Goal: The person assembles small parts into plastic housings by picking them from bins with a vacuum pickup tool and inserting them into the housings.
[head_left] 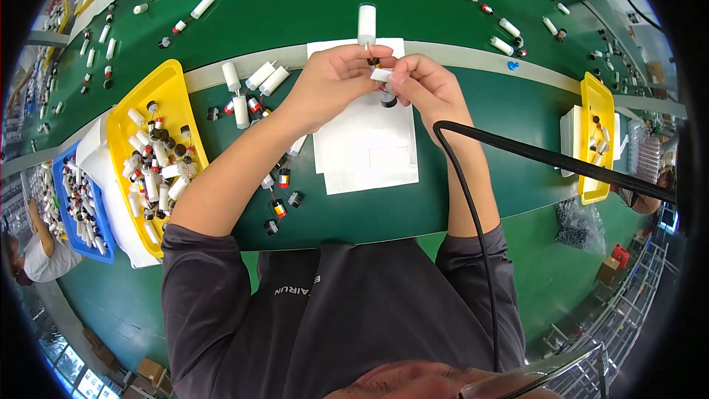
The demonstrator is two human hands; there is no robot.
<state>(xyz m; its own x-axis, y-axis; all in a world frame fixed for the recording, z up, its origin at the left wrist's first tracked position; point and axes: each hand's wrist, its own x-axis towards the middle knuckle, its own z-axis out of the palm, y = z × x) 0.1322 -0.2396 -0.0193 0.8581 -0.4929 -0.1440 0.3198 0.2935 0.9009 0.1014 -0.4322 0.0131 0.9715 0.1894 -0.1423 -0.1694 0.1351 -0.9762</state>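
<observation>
Over a sheet of white paper, my two hands meet around a small wired part. My left hand is closed on the part's dark middle piece. From that hand a white cylinder in a clear sleeve sticks out on the far side. My right hand pinches a small white tab between thumb and fingertip, close against the left fingers. A round black-and-clear end piece shows just below the fingers. The exact contact between tab and wire is hidden by my fingertips.
Several similar parts lie left of the paper, some under my left forearm. A yellow tray and a blue tray hold more. Another yellow tray stands right. A black cable crosses over my right forearm. Beyond lies a green belt.
</observation>
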